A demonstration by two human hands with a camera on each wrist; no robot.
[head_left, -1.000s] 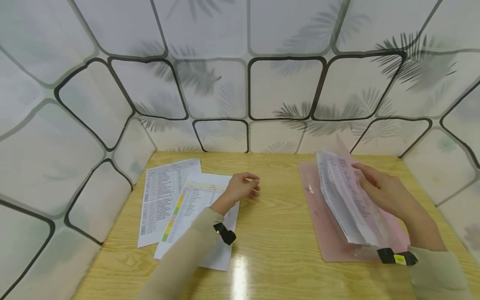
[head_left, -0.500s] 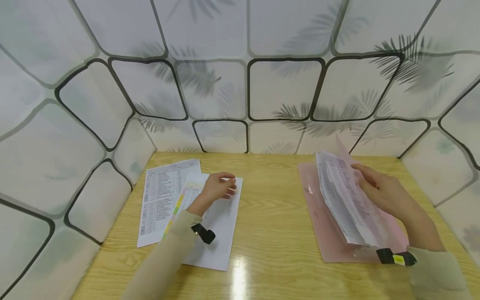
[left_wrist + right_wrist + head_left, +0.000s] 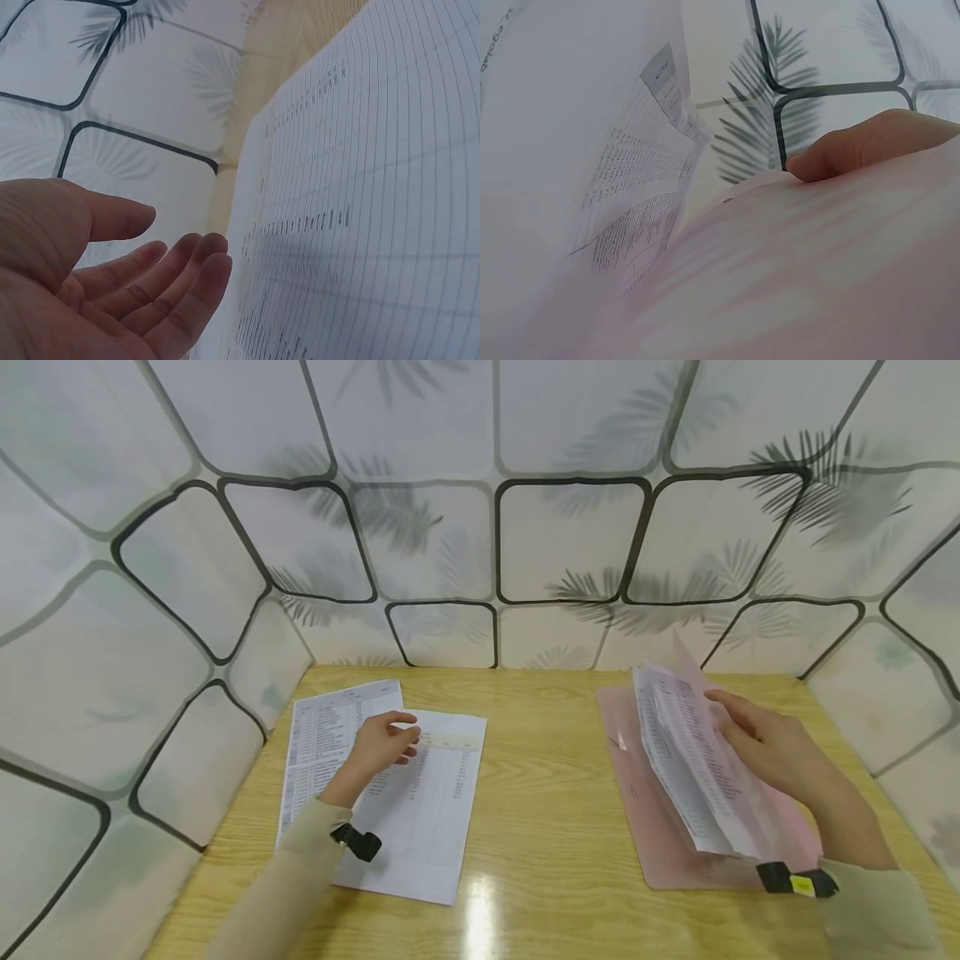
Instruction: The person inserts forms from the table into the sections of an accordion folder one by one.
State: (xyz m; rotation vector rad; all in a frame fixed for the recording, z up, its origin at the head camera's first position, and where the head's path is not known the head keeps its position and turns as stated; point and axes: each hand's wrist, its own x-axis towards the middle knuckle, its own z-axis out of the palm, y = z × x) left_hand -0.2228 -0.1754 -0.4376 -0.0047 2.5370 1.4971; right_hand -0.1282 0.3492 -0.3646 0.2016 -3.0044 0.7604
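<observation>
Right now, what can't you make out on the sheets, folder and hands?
- Front sheet, left side: head view, behind left hand and sleeve.
- Back sheet, lower right: head view, under the front sheet.
- Papers in the pink folder: head view, print too small to read.
- Right hand, mostly: right wrist view, behind the pink folder, cut by the edge.

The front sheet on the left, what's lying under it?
Another printed sheet appears tucked partly under the front sheet, showing beyond its left side. The left hand and sleeve block much of the overlap; whatever else it covers can't be seen.
</observation>
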